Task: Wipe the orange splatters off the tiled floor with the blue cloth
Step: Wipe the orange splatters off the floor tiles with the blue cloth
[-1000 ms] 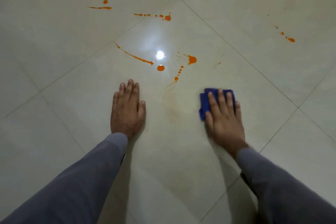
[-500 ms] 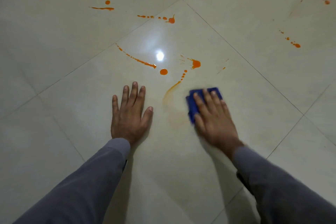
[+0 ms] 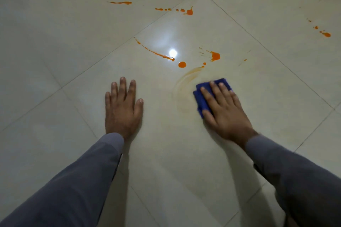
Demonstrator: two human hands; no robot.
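1. The blue cloth (image 3: 203, 97) lies folded flat on the tiled floor (image 3: 55, 61), right of centre in the frame, pinned under my right hand (image 3: 224, 110), whose fingers spread across it, pressing rather than gripping.
2. Over the last second I have swept the cloth left and back; the dotted orange trail just left of it is now a faint curved smear (image 3: 184, 83), thinned out but not gone.
3. That smear likely needs another pass, perhaps with a cleaner fold of the cloth.
4. Just above it, untouched, sit a round orange drop (image 3: 182, 64), a burst splat (image 3: 215, 56) and a long streak (image 3: 155, 52) beside the lamp glare (image 3: 172, 53).
5. My left hand (image 3: 122, 108) stays flat and empty on the tile at centre left, well apart from the right, bracing me.
6. More splatters run along the top of the frame (image 3: 189, 12) and at the upper right (image 3: 326, 34), so I judge most of the job remains.
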